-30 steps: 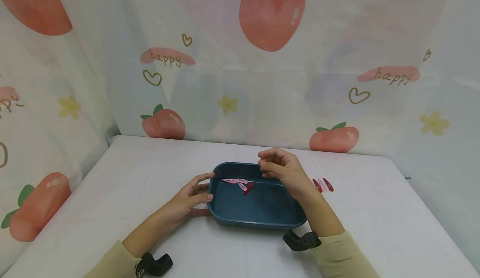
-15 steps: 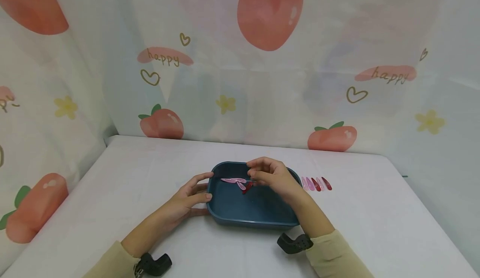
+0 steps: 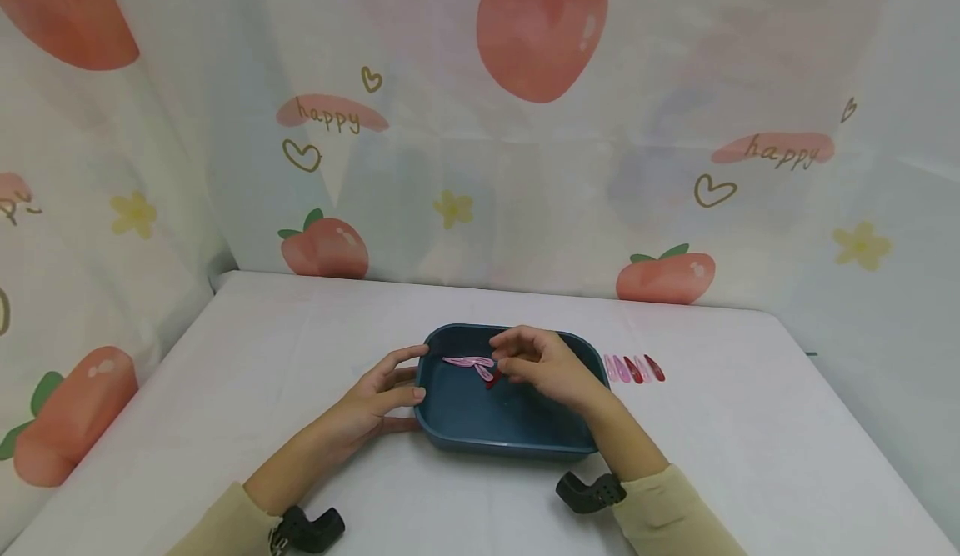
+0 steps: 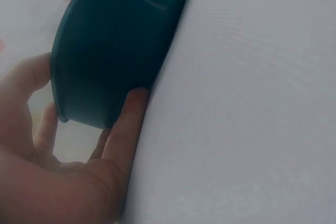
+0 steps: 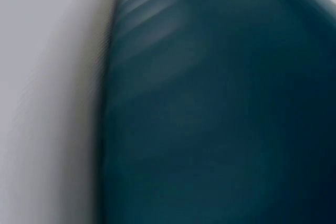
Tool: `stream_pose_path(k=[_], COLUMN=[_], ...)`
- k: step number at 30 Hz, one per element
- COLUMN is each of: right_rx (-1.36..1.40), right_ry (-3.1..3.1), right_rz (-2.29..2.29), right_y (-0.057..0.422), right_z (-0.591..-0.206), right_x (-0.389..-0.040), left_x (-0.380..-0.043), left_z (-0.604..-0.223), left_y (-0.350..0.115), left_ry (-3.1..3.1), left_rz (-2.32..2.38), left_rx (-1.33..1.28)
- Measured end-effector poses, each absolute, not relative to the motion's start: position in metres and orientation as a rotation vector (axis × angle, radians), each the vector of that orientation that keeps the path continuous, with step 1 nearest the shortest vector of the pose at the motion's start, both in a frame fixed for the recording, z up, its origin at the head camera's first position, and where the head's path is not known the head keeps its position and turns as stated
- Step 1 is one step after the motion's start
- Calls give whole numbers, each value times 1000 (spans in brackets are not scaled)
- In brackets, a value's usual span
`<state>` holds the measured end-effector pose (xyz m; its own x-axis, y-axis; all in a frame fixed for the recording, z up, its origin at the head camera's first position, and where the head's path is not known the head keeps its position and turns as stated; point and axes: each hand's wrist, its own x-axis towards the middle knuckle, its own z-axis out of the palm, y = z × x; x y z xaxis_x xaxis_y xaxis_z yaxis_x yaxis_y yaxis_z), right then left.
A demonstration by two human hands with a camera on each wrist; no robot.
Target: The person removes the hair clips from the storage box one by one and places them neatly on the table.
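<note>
A dark teal tray point(image 3: 510, 423) rests on the white table. My left hand point(image 3: 378, 393) grips its left end; in the left wrist view, fingers point(image 4: 39, 72) touch the rim and another lies along the lower wall. Inside the tray, to the left, lie pink hair clips point(image 3: 468, 363) and a red hair clip point(image 3: 492, 379) partly covered by my right fingertips. Reaching over the tray from the right, my right hand point(image 3: 551, 368) has its thumb and fingers bent at the clips. I cannot tell whether it pinches one. The right wrist view shows the tray's outer wall point(image 5: 184, 114), blurred.
Right of the tray, several pink and red hair clips point(image 3: 634, 368) lie side by side in a row on the tablecloth point(image 3: 750, 456). A patterned curtain point(image 3: 525, 181) hangs behind the table and along its left. Black wrist cameras point(image 3: 588, 493) sit below both hands.
My right hand has moved left and lower into the tray, from its right back side to the clips. The row of clips outside has come into fuller view. My left hand stays put.
</note>
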<state>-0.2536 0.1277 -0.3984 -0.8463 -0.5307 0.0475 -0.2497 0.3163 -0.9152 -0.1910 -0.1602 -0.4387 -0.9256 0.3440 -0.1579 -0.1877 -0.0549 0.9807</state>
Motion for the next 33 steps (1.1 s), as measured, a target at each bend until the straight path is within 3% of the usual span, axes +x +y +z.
stream_pose_path(k=[12,33], right_rx=[-864,-929], right_ry=[2697,2813], right_rz=[-1013,-642], right_y=[127,118], right_z=[-408,-404], right_x=[-252,-236], left_x=[-192,-191], left_z=[-439,-439], left_y=[-160,-161], left_ry=[1871,1858], left_rz=[2043,2050], left_rx=[176,191])
